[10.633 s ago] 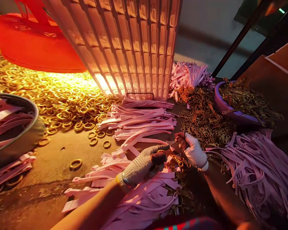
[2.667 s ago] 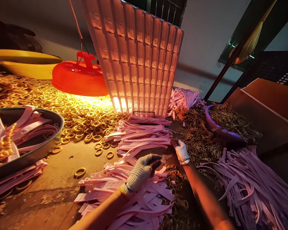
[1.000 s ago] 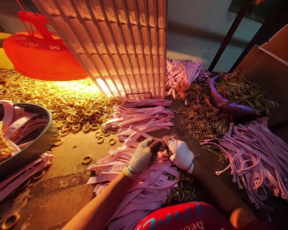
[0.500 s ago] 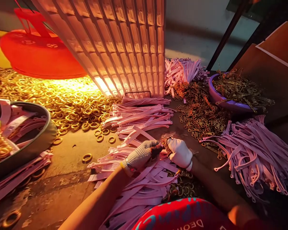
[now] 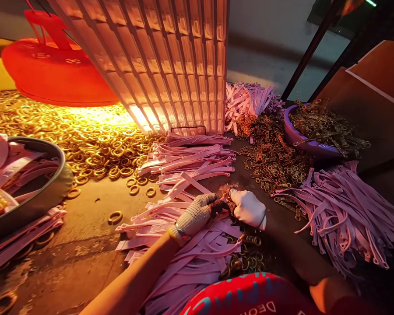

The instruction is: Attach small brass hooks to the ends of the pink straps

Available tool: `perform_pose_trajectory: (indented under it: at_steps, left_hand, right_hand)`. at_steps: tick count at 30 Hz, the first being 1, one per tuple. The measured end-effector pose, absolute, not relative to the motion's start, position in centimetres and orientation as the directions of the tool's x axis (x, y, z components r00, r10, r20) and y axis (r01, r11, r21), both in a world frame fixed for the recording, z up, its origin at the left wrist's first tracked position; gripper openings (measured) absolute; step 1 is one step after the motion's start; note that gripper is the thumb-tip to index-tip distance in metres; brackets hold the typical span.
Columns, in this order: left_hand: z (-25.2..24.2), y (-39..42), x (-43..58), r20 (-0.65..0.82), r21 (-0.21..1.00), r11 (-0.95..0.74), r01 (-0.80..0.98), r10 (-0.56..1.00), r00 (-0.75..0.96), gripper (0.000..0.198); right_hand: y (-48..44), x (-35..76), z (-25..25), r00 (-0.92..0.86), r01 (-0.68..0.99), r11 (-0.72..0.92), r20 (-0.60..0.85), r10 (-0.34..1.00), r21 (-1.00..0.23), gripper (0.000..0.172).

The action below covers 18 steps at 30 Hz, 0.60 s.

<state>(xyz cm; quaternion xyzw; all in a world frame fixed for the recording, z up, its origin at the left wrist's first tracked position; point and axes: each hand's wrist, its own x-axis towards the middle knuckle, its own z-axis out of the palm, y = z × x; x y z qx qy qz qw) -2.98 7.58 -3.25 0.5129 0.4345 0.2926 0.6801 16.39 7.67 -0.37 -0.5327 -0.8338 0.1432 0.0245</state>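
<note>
In a dotted knit glove with dark fingertips, my left hand (image 5: pixel 197 213) is closed, its fingers pinching the end of a pink strap (image 5: pixel 226 198). My right hand (image 5: pixel 248 208), in a white glove with dark fingertips, is closed against it from the right; the small piece in its fingers is too hidden to name. Both hands meet above a spread of loose pink straps (image 5: pixel 197 249) with small looped ends. More pink straps (image 5: pixel 193 157) lie stacked just beyond. A small heap of metal rings and clasps (image 5: pixel 249 258) sits close to my body.
Gold rings (image 5: pixel 98 148) cover the left back, under a red lamp (image 5: pixel 59 74). A ribbed translucent panel (image 5: pixel 170 65) stands upright behind. Metal clasps (image 5: pixel 272 153), a purple basin (image 5: pixel 295 131) and a strap pile (image 5: pixel 351 210) lie right. A dark basin (image 5: pixel 64 175) is left.
My hands stay together, with the right hand turned slightly and shifted a little right. The fingers have opened a small gap between the two hands. The view has shifted slightly.
</note>
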Motion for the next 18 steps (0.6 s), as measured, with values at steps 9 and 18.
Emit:
perform_pose_trajectory:
  at_steps: [9, 18]
  left_hand:
    - [-2.2, 8.3, -3.8, -0.128, 0.938, -0.052, 0.342, 0.866, 0.483, 0.026]
    - [3.9, 6.6, -11.0, -0.097, 0.884, 0.034, 0.466, 0.989, 0.112, 0.025]
  right_hand:
    - [7.7, 15.5, -0.5, -0.605, 0.789, 0.611, -0.252, 0.755, -0.062, 0.029]
    - [6.4, 17.4, -0.8, -0.804, 0.595, 0.783, -0.099, 0.587, -0.181, 0.012]
